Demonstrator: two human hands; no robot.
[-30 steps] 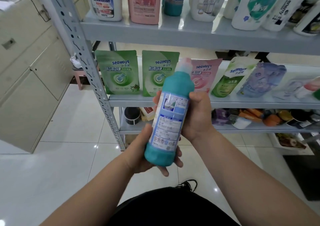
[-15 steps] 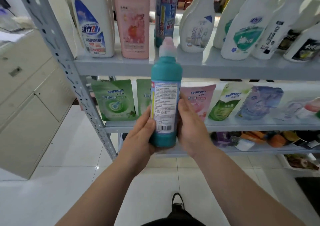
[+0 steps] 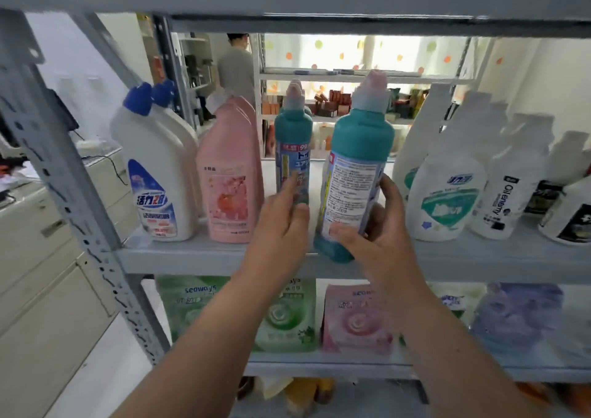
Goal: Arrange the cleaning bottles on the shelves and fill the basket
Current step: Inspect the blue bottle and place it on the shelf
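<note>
Teal bottle [image 3: 358, 168], at waist height a second ago, now tilts with its base at the front edge of the shelf [image 3: 192, 257], right hand [image 3: 380, 225] clamped round it, left hand [image 3: 281, 222] flat-fingered against the twin bottle [image 3: 292, 149] at its 9 o'clock; placement looks nearly done.

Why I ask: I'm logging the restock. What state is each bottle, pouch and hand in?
Held teal bottle, capped, tilted, base at the front edge of the shelf.
Standing teal bottle, capped, upright on the shelf.
Right hand, grips the held teal bottle.
Left hand, straight fingers touch the standing teal bottle.
White bottle, blue cap on, upright.
Pink bottle, upright.
Green pouch, standing on the lower shelf.
</note>
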